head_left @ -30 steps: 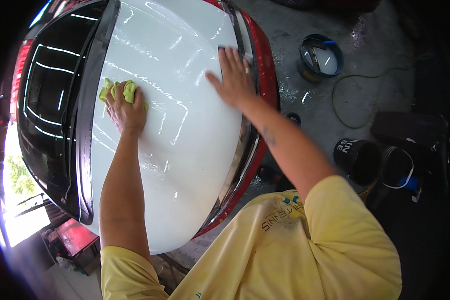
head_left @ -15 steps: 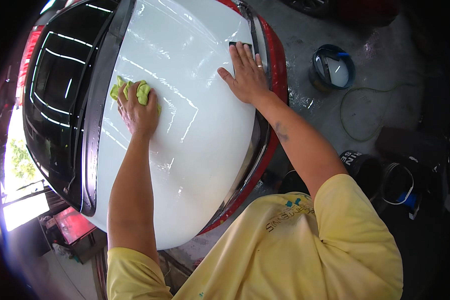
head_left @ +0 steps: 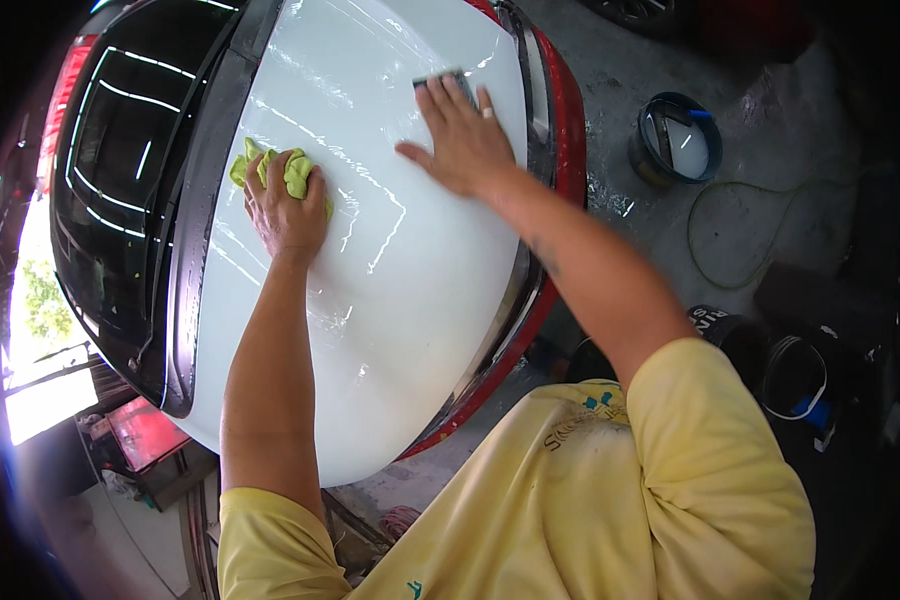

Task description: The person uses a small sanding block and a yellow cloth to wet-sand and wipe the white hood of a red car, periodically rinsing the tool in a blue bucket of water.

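Observation:
The wet white hood (head_left: 390,330) of a car lies under both my hands. My left hand (head_left: 288,212) is closed around a crumpled yellow-green cloth (head_left: 298,176), resting on the hood near the windshield side. Farther right, my right hand (head_left: 462,145) is slightly blurred, its fingers stretched over a dark flat pad (head_left: 422,82) that looks like a sanding pad. The fingers press it against the hood, and most of it is hidden beneath them. Wet streaks and reflected light run over the white surface between the hands.
The dark windshield (head_left: 120,210) is at the left. Red bodywork (head_left: 568,150) edges the car's front. A dark bucket (head_left: 642,160) of cloudy water stands on the wet floor at right, beside a thin hose (head_left: 695,250). Dark containers (head_left: 725,335) sit nearer me.
My right hand has slid left and slightly farther away across the hood with the dark pad. The left hand stays on the cloth; the whole view has shifted slightly.

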The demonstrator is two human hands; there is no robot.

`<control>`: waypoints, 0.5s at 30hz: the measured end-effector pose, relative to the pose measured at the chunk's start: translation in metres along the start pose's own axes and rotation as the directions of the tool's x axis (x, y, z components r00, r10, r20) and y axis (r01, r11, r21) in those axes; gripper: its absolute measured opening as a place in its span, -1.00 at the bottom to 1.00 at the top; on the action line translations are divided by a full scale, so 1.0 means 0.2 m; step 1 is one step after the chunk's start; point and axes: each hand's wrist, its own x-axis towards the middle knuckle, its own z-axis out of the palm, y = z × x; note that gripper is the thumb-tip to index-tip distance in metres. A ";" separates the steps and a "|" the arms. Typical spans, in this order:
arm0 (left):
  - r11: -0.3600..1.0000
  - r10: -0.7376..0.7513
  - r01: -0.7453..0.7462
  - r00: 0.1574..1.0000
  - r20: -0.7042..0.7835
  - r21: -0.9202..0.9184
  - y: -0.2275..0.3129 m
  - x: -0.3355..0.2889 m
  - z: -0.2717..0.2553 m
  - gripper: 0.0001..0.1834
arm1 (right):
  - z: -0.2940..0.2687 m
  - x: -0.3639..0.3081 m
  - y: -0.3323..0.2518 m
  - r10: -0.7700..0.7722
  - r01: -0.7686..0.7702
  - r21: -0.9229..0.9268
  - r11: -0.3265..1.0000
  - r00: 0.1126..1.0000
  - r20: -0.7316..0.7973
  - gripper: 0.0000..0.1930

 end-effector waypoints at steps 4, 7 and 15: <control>0.999 -0.029 0.029 1.000 0.009 0.035 -0.07 -0.05 -0.04 -0.49 | -0.08 -0.81 -0.27 -0.108 0.067 0.230 0.971 0.980 0.168 -0.10; 1.000 -0.027 0.027 1.000 0.013 0.009 -0.02 -0.03 -0.03 -0.48 | -0.12 -1.12 -0.25 -0.175 0.118 0.266 0.957 0.964 0.201 -0.29; 0.831 0.378 -0.306 0.923 -0.067 0.464 0.03 -0.07 -0.01 -0.46 | -0.20 -1.15 0.01 0.048 0.038 0.785 0.618 0.995 -0.086 -0.51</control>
